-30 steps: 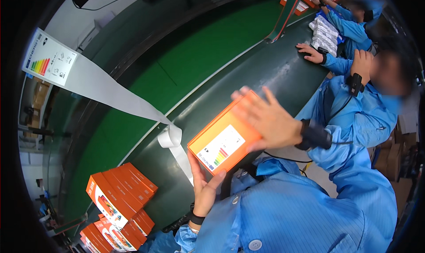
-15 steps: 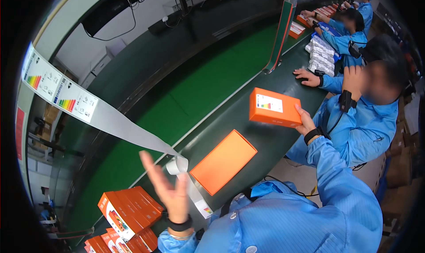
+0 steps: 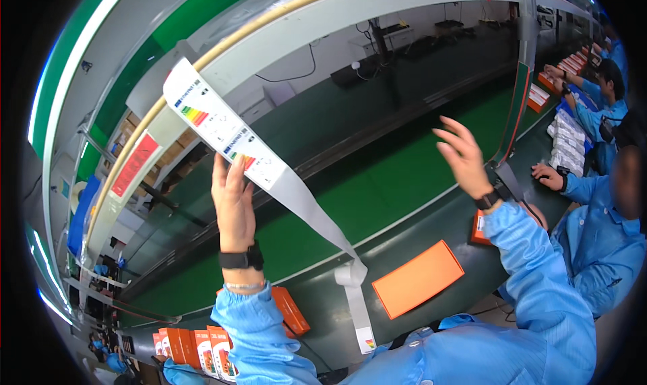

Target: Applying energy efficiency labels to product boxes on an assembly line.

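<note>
My left hand [image 3: 233, 199] is raised, fingers stretched upward at the lower edge of a hanging strip of energy labels [image 3: 222, 125]. Its fingertips overlap a printed label; whether they touch it I cannot tell. The strip's bare grey backing [image 3: 313, 210] runs down to the bench, curls over and ends near my body with one more label [image 3: 366, 342]. Above the bench my right hand [image 3: 465, 157] is lifted and empty, its fingers apart. A plain-faced orange box [image 3: 418, 279] lies in front of me. Another orange box [image 3: 479, 228] shows partly behind my right sleeve.
Several orange boxes [image 3: 182, 346] stand at the lower left, with another orange box [image 3: 290, 311] beside my left sleeve. A metal post [image 3: 519, 108] rises from the green conveyor's edge [image 3: 404, 203]. Co-workers sit along the right, near white wrapped packs [image 3: 565, 139].
My right hand has let go of the labelled orange box and risen. My left hand has moved up to the label strip. The view has tilted upward and shifted left.
</note>
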Tool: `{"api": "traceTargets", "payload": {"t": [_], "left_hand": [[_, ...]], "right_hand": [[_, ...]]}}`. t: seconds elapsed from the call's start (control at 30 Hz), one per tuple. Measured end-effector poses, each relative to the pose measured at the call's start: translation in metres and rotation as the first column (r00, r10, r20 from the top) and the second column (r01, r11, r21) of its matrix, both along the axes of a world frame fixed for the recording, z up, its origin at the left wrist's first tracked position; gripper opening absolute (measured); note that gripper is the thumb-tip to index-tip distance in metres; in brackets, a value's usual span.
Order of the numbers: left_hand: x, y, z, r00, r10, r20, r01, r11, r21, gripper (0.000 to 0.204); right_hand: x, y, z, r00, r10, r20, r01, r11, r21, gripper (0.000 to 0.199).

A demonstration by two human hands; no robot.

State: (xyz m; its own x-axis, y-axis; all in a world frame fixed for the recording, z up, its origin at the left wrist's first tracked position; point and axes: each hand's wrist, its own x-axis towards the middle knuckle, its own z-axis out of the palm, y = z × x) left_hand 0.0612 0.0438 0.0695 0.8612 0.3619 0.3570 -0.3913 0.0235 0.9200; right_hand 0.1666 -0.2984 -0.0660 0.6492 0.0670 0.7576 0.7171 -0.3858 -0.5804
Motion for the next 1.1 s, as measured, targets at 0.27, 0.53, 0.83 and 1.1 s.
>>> {"api": "traceTargets", "payload": {"t": [0.27, 0.53, 0.83, 1.1], "left_hand": [[0.020, 0.013, 0.029, 0.982, -0.140, 0.127, 0.137, 0.990, 0.030, 0.024], [-0.016, 0.008, 0.037, 0.959, -0.266, 0.093, 0.258, 0.961, 0.096, 0.025], [-0.121, -0.019, -0.056, 0.981, -0.161, -0.112, 0.158, 0.987, -0.039, 0.023], [-0.161, -0.032, -0.087, 0.991, -0.128, -0.047, 0.098, 0.907, -0.409, 0.025]], "right_hand": [[-0.013, 0.196, 0.154, 0.781, 0.367, 0.505, -0.321, 0.930, -0.180, 0.044], [-0.026, 0.206, 0.163, 0.687, 0.548, 0.477, -0.543, 0.824, -0.165, 0.025], [-0.116, 0.168, 0.095, 0.620, 0.570, 0.539, -0.465, 0.821, -0.332, 0.021], [-0.155, 0.172, 0.071, 0.541, 0.561, 0.627, -0.395, 0.827, -0.399, 0.024]]}}
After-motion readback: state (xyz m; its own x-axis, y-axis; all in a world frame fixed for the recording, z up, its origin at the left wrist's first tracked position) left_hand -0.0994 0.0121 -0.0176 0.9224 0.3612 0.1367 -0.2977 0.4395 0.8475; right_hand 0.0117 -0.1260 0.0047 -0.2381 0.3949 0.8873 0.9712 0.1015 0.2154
